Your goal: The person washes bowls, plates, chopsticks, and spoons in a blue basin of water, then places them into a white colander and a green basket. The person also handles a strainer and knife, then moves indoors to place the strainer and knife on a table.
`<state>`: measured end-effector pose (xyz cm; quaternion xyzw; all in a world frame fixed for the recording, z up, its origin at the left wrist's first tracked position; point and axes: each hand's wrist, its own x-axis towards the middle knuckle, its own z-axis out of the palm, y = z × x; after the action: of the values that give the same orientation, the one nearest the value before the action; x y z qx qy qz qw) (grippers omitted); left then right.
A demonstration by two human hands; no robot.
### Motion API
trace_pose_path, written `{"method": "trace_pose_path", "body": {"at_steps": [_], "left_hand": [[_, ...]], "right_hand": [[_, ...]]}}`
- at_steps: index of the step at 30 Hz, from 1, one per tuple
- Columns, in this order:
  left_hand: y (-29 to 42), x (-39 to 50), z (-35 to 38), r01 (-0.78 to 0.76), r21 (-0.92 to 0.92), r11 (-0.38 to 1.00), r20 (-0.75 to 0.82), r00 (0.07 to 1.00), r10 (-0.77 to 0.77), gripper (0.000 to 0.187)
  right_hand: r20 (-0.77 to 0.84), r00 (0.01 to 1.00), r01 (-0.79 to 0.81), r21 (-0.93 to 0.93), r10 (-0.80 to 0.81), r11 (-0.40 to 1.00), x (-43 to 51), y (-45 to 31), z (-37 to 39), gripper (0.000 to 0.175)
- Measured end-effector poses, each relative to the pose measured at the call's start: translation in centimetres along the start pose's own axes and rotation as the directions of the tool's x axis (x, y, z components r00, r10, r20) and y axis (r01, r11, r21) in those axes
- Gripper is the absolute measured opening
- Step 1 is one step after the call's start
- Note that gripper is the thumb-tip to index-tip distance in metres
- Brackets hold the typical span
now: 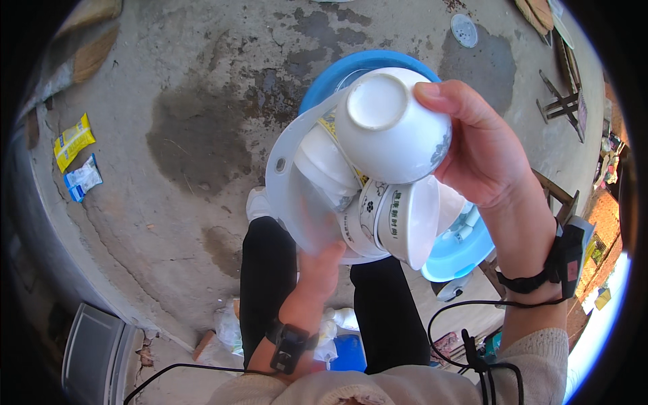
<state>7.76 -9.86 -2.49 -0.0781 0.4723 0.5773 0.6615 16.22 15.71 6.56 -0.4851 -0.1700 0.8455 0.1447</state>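
My right hand (483,147) grips a white ceramic bowl (377,147) by its side, tilted so that its round foot faces me. Below and behind it is a translucent white plastic basin (277,195) with an oval hole in its rim. My left hand (320,263), slightly blurred, holds this basin at its near left side; its fingers show faintly through the wall. White bowls (324,157) lean together inside on the left. To the right, bowls with dark floral print and writing (412,220) lie on their sides, partly over the basin's edge.
A blue basin (321,86) stands behind, and a light blue basin (450,260) with white items inside is at right. A strainer-like lid (464,30), a wooden stool (562,104) and yellow (74,143) and blue-white packets (83,177) are on the stained concrete floor (228,61).
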Motion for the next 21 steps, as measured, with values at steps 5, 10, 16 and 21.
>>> {"method": "trace_pose_path", "body": {"at_steps": [5, 10, 16, 21], "left_hand": [[0.0, -0.3, 0.2, 0.027, -0.015, 1.0, -0.057, 0.998, -0.028, 0.079], [0.2, -0.6, 0.3, 0.043, 0.001, 0.999, 0.014, 0.999, -0.043, 0.07], [0.2, -0.1, 0.4, -0.015, 0.103, 0.995, 0.045, 0.999, 0.01, 0.063], [0.1, -0.4, 0.3, 0.024, 0.111, 0.994, 0.013, 1.0, -0.025, 0.063]], "right_hand": [[-0.049, 0.986, -0.168, -0.187, 0.162, 0.968, 0.7, -0.4, -0.8, 0.044], [-0.119, 0.976, -0.217, -0.455, 0.183, 0.863, 0.9, -0.9, -2.1, 0.055], [0.161, 0.975, -0.139, -0.104, 0.155, 0.985, 1.0, 1.0, -4.6, 0.056], [0.175, 0.971, -0.143, -0.137, 0.166, 0.98, 1.3, 1.3, -4.4, 0.059]]}}
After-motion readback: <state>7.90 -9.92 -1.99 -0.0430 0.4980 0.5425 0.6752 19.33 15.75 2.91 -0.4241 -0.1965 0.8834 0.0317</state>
